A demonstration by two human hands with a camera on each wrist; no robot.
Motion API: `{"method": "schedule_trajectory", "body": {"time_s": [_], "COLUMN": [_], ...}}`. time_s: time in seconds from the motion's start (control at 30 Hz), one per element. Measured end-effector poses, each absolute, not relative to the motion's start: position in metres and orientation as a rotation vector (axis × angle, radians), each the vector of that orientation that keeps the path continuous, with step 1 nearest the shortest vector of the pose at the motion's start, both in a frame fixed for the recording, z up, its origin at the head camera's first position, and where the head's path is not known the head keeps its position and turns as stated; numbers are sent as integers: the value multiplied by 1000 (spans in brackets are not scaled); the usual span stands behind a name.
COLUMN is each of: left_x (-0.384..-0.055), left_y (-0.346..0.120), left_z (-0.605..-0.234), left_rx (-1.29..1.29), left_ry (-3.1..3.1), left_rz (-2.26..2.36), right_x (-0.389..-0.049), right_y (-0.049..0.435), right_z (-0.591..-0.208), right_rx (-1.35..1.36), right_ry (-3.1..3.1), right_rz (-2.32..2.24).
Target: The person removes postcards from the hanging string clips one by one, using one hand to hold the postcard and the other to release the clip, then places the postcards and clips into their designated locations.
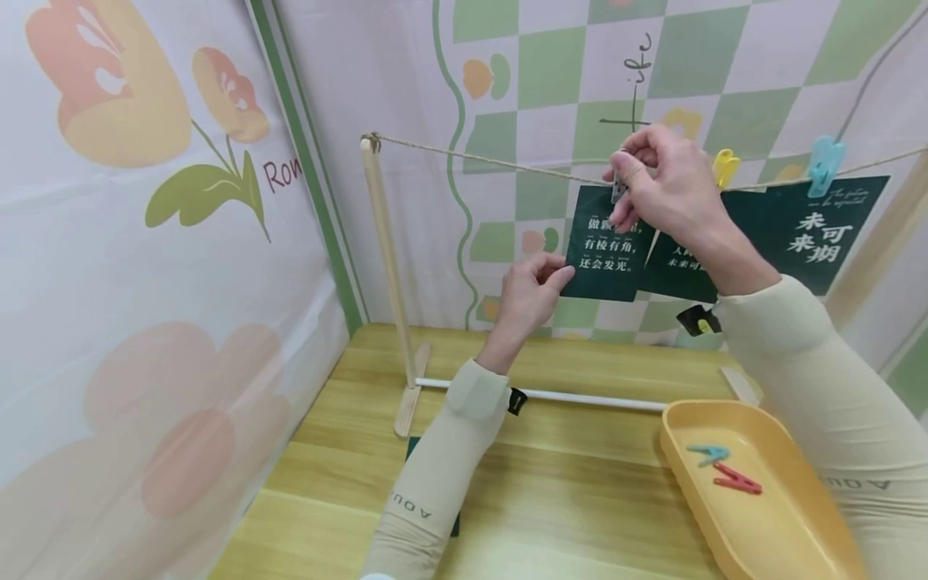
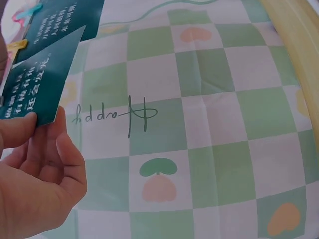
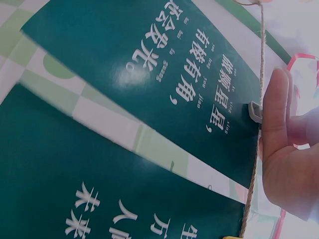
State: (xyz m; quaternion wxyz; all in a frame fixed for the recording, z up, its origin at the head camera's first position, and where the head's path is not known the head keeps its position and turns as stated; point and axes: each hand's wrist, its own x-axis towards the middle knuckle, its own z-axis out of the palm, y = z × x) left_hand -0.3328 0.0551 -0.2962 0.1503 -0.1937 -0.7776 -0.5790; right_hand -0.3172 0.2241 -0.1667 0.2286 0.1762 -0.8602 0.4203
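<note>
A dark green card (image 1: 605, 270) with white Chinese writing hangs at a twine line (image 1: 493, 163). My left hand (image 1: 532, 294) pinches its lower left corner between thumb and fingers; the left wrist view shows this grip too. At the card's top edge my right hand (image 1: 670, 185) pinches a grey clothespin (image 1: 619, 181). In the right wrist view this clothespin (image 3: 255, 112) sits over the card's edge at the twine, partly hidden by the fingers. Two more green cards hang to the right, one (image 1: 670, 274) near a yellow clothespin (image 1: 726, 167), another (image 1: 805, 234) under a light blue clothespin (image 1: 825, 165).
A wooden post (image 1: 387, 266) holds the twine's left end, with a white rod (image 1: 580, 399) along its base. The yellow tray (image 1: 768, 532) at right contains a blue clothespin (image 1: 709, 453) and a red one (image 1: 738, 479). Beneath my left sleeve lies something dark green (image 1: 455, 528).
</note>
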Motion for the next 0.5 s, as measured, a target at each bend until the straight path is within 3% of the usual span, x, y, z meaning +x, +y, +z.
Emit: {"method": "schedule_trajectory", "body": {"time_s": [0.5], "left_x": [-326], "left_y": [50], "left_z": [-294], "left_rx": [-647], "left_ry": [-2241], "left_rz": [-1746], "right_x": [-315], "right_y": [217], "right_z": [-168], "right_rx": [757], "right_ry": [-1851], "right_rz": [1357]}}
